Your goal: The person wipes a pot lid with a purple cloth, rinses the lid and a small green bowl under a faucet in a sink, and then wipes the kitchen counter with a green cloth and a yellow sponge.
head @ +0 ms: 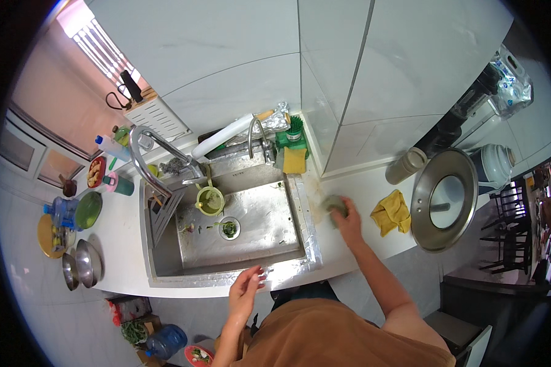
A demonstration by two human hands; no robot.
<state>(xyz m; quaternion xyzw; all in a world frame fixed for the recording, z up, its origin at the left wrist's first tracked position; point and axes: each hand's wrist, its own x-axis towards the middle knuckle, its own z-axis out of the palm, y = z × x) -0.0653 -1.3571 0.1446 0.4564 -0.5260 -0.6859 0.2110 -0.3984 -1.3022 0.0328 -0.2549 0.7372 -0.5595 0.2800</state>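
Note:
My right hand [347, 220] is shut on a greenish-grey scrubbing cloth [334, 206], pressed to the white countertop [335, 247] right of the sink. Motion blurs the cloth, so its exact kind is hard to tell. My left hand [245, 291] hovers at the sink's front edge, fingers loosely bent and apart, holding nothing. Between and beyond them lies the stainless steel sink [257, 238], with green vegetable scraps at its drain [229, 228]. A light green strainer cup [210, 202] hangs at the sink's back left. Brownish marks show on the counter behind the cloth.
A crumpled yellow cloth [391, 213] and a large steel lid [420, 192] with a glass centre lie to the right. A curved faucet [140, 156] rises over the sink's left side. A yellow sponge [295, 160] sits behind. Steel bowls [88, 264] stand far left.

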